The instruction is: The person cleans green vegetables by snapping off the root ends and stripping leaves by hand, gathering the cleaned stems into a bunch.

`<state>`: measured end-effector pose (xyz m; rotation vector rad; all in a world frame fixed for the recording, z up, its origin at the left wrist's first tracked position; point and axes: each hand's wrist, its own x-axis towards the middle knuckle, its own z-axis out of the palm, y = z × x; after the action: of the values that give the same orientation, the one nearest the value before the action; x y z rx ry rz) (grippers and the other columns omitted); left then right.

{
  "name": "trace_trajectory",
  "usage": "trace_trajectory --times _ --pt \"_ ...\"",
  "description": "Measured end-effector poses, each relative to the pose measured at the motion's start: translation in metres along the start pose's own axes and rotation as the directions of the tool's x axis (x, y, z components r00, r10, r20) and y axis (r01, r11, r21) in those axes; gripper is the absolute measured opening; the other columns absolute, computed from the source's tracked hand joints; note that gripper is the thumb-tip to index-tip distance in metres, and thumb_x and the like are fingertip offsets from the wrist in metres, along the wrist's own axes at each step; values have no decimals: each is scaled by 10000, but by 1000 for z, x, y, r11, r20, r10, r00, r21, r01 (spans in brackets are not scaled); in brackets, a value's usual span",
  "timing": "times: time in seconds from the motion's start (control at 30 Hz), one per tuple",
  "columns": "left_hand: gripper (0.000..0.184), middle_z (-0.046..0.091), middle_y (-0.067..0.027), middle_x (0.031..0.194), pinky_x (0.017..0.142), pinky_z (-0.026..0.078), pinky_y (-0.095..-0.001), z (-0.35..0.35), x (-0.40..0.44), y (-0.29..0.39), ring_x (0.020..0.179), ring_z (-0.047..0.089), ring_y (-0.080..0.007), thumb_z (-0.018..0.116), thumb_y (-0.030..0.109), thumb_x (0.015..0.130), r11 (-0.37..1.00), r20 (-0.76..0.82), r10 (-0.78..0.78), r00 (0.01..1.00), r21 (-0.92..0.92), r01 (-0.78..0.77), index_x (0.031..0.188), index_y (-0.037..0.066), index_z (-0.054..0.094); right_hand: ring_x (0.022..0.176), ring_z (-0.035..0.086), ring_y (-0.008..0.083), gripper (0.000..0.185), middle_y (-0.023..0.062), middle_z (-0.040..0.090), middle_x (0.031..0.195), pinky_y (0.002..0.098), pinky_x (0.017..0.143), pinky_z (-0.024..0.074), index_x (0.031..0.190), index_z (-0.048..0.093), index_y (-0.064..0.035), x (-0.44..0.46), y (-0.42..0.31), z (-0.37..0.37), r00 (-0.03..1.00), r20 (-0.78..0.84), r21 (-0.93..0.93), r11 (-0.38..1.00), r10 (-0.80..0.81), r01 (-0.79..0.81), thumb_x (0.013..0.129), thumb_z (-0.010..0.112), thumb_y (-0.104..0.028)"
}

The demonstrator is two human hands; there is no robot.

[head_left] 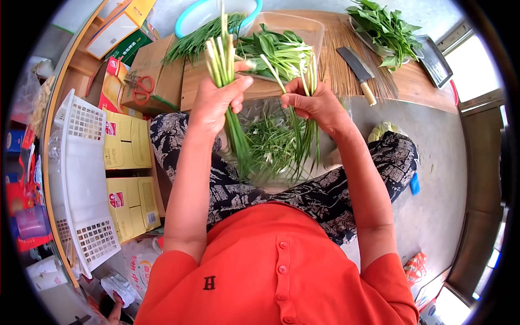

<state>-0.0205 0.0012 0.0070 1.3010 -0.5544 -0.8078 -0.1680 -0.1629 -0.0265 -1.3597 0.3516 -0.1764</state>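
Observation:
My left hand (221,100) is closed around a bunch of garlic chives (219,59), pale thick ends up and green leaves hanging down, blurred at the tips. A few thinner garlic chives (303,130) are pinched in my right hand (317,105), their pale ends also upward. Between and below both hands, a loose heap of green trimmings (271,138) lies between my knees. Just beyond the hands, leafy greens with pale stalks (281,51) fill a clear plastic tray (318,30) on the wooden table.
A cleaver (355,65) lies on thin sticks (330,54) on the table (439,95). Leafy greens (384,27) stand at the back right, a blue-rimmed basin (187,19) at the back left. Red scissors (142,89) rest by cardboard boxes (127,141); a white crate (84,173) stands left.

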Motion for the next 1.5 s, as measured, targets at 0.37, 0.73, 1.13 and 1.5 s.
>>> trace_trajectory --times 0.37,0.73,1.13,1.5 --pt "240 550 0 712 452 371 -224 22 6 -13 515 470 -66 719 150 801 997 78 -62 995 55 58 970 11 620 586 454 34 158 -28 605 717 188 534 354 907 612 -76 -5 -2 16 990 142 -113 993 -20 37 914 585 -231" --pt "176 565 -29 726 444 399 -223 35 6 -30 530 503 -85 671 133 841 982 260 -173 950 -22 185 937 4 599 660 584 79 77 23 622 721 237 589 480 897 619 -12 6 -27 16 933 -175 -80 949 -314 305 856 648 -71" --pt "252 649 -115 966 631 537 -325 22 6 -40 804 662 -238 610 142 881 968 59 -129 990 -209 139 1096 18 565 523 418 39 105 -56 510 615 193 489 315 828 615 -81 11 -34 -6 929 -241 -57 960 -280 274 862 651 -174" --pt "150 536 -6 687 469 473 -253 -31 -15 -47 506 502 -83 697 105 809 989 -264 -64 962 112 97 862 7 597 450 344 47 153 -39 412 521 206 439 259 799 573 -42 5 -106 -76 866 -277 112 881 -416 459 886 609 -162"
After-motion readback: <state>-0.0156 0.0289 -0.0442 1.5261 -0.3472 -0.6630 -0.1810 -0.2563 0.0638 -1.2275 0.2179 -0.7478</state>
